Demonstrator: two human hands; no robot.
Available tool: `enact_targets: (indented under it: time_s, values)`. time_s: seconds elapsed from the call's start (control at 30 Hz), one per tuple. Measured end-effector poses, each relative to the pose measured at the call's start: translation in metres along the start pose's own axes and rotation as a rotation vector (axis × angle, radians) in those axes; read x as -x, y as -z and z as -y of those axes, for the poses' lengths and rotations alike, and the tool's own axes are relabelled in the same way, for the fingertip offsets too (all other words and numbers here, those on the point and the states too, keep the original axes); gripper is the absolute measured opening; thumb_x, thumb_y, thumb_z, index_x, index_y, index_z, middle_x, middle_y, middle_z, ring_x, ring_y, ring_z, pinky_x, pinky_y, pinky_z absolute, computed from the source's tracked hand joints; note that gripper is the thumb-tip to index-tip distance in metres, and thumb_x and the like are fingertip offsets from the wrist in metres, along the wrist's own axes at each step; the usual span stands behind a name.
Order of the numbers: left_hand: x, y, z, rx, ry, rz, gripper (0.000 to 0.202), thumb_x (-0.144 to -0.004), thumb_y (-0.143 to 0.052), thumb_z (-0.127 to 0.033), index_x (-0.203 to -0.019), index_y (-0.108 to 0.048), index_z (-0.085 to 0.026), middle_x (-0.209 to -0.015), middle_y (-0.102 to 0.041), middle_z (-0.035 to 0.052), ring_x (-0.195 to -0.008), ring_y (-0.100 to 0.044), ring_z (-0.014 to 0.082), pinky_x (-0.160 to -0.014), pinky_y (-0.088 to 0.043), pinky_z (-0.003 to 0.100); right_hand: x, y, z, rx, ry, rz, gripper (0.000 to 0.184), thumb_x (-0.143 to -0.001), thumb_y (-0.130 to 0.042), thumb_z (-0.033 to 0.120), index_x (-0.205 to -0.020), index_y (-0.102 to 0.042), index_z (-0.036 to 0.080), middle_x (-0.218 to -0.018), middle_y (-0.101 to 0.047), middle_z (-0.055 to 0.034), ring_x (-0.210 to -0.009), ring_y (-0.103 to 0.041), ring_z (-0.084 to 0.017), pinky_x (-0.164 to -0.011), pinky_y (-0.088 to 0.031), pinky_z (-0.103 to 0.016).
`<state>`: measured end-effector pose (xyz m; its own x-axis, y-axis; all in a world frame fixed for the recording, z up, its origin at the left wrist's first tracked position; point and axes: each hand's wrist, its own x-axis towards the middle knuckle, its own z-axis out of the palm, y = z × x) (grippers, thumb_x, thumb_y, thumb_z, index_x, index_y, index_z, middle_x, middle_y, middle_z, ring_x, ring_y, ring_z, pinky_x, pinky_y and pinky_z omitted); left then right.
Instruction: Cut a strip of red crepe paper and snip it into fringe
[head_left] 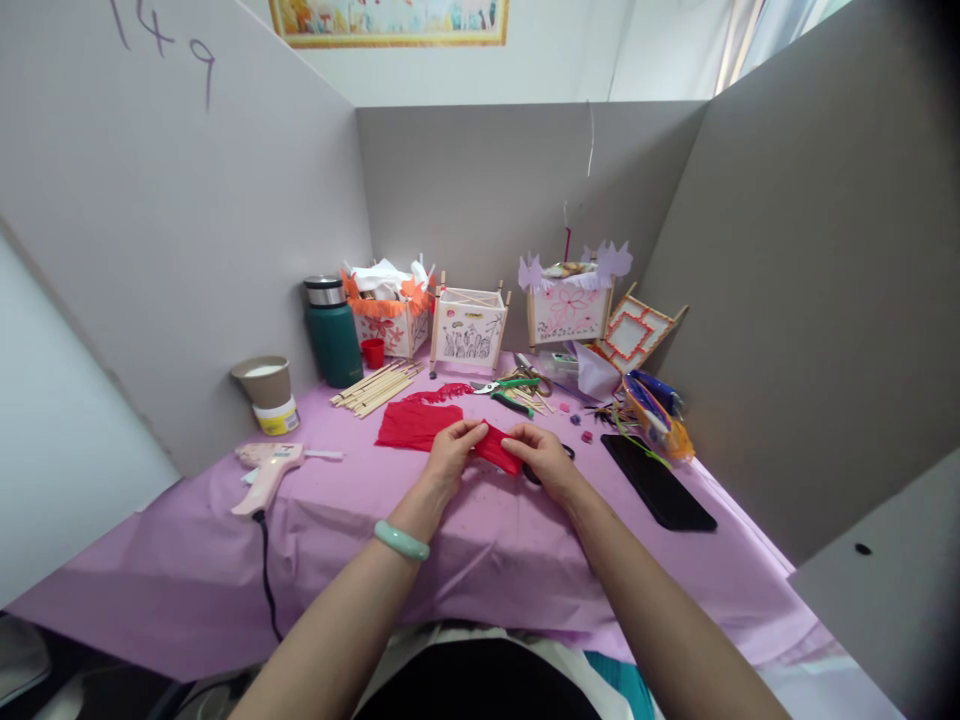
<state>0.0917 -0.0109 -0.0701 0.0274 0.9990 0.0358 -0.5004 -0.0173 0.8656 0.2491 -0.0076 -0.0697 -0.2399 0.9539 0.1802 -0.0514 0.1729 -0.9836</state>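
Grey partition panels [525, 180] enclose our work surface on three sides; a lilac cloth [352, 510] covers the table. In the head view, we locate the small red piece [495, 447] at the near-centre of the table, between our two hands. Our left hand [452, 447] pinches its left end between thumb and fingers; our right hand [545, 458] grips the opposite end likewise — both hands are nearly closed, thumbs uppermost. We wear a pale green bangle [402, 540] on the left wrist.

Just beyond the left hand, we see a larger red sheet [415, 426] lying flat, with red fringe [442, 394] behind it. A black looped object [531, 475] lies partly hidden under the right hand; we cannot identify it fully. Green-handled pliers [516, 384] lie beyond the hands, with a bundle of wooden sticks [381, 386] to their left. We find the pink glue gun [270, 472] at far left and a black slab [656, 482] at right. Decorated box frames [469, 332] stand along the rear panel.
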Motion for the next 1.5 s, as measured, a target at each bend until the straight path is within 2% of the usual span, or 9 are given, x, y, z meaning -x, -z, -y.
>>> enact_targets:
  time_s: [0.17,0.3,0.47,0.63,0.9,1.07,1.23,1.3,1.5]
  values:
    - [0.000,0.001,-0.001,-0.005,0.022,-0.020,0.036,-0.053,-0.083,-0.034,-0.076,-0.064,-0.013,-0.064,-0.064,0.0014,-0.053,-0.060,0.0115,-0.051,-0.045,0.021,-0.002,0.001,-0.001,0.025,0.028,-0.038,0.030,-0.065,-0.072,0.043,-0.073,-0.059,0.018,-0.063,-0.060,0.0032,-0.055,-0.051,-0.011,-0.056,-0.041,-0.024]
    - [0.001,-0.001,-0.004,0.046,0.002,-0.075,0.038,-0.050,-0.085,-0.033,-0.074,-0.064,-0.013,-0.064,-0.064,-0.0001,-0.056,-0.060,0.0096,-0.055,-0.047,0.020,-0.003,0.010,0.002,0.105,0.085,-0.209,0.031,-0.069,-0.066,0.047,-0.071,-0.057,0.018,-0.058,-0.055,0.0039,-0.050,-0.046,-0.011,-0.051,-0.036,-0.024]
    - [0.002,-0.003,-0.007,0.038,0.005,-0.094,0.040,-0.048,-0.085,-0.036,-0.072,-0.063,-0.013,-0.061,-0.063,-0.0005,-0.051,-0.057,0.0090,-0.047,-0.042,0.018,0.003,0.034,0.003,0.596,0.166,-0.464,0.029,-0.078,-0.055,0.047,-0.074,-0.060,0.018,-0.069,-0.062,-0.0022,-0.066,-0.056,-0.017,-0.065,-0.041,-0.028]
    - [0.002,-0.002,-0.006,0.037,0.015,-0.074,0.040,-0.048,-0.085,-0.035,-0.072,-0.063,-0.013,-0.062,-0.064,0.0010,-0.051,-0.057,0.0096,-0.048,-0.041,0.019,0.020,0.050,0.006,1.202,0.073,-0.295,0.037,-0.075,-0.060,0.047,-0.096,-0.066,0.017,-0.102,-0.066,-0.0122,-0.097,-0.057,-0.027,-0.081,-0.039,-0.033]
    - [0.001,-0.001,-0.004,0.031,0.034,-0.020,0.036,-0.052,-0.085,-0.034,-0.073,-0.064,-0.013,-0.065,-0.065,0.0013,-0.054,-0.058,0.0090,-0.051,-0.043,0.019,0.029,0.037,0.029,1.417,-0.079,-0.079,0.026,-0.077,-0.058,0.034,-0.096,-0.065,0.017,-0.100,-0.065,-0.0147,-0.092,-0.058,-0.026,-0.069,-0.036,-0.030]
    - [0.002,-0.001,-0.005,0.058,0.050,0.002,0.033,-0.054,-0.085,-0.031,-0.073,-0.065,-0.013,-0.066,-0.066,0.0011,-0.056,-0.059,0.0091,-0.054,-0.045,0.019,0.028,0.045,0.020,1.272,0.055,-0.153,0.014,-0.074,-0.058,0.023,-0.086,-0.063,0.017,-0.088,-0.065,-0.0113,-0.080,-0.058,-0.021,-0.063,-0.036,-0.029]
    - [0.002,-0.002,-0.006,0.060,0.080,0.061,0.031,-0.054,-0.084,-0.030,-0.072,-0.066,-0.012,-0.066,-0.066,0.0028,-0.058,-0.061,0.0105,-0.058,-0.047,0.021,0.025,0.047,0.013,0.417,0.023,-0.098,0.026,-0.077,-0.057,0.037,-0.096,-0.057,0.019,-0.086,-0.064,-0.0045,-0.068,-0.059,-0.016,-0.052,-0.039,-0.025]
    - [0.003,-0.002,-0.006,0.056,0.086,0.066,0.031,-0.054,-0.084,-0.030,-0.072,-0.066,-0.012,-0.067,-0.066,0.0035,-0.058,-0.061,0.0114,-0.060,-0.048,0.023,0.024,0.043,0.014,0.204,-0.008,-0.060,0.033,-0.075,-0.061,0.040,-0.101,-0.056,0.019,-0.090,-0.063,-0.0042,-0.071,-0.060,-0.015,-0.052,-0.041,-0.023]
    - [0.004,-0.002,-0.006,0.027,0.048,0.044,0.033,-0.054,-0.084,-0.031,-0.073,-0.065,-0.011,-0.068,-0.065,0.0038,-0.059,-0.061,0.0124,-0.059,-0.048,0.024,0.024,0.033,0.006,0.193,0.026,0.098,0.042,-0.071,-0.070,0.039,-0.105,-0.058,0.018,-0.095,-0.065,-0.0046,-0.074,-0.060,-0.015,-0.061,-0.046,-0.025]
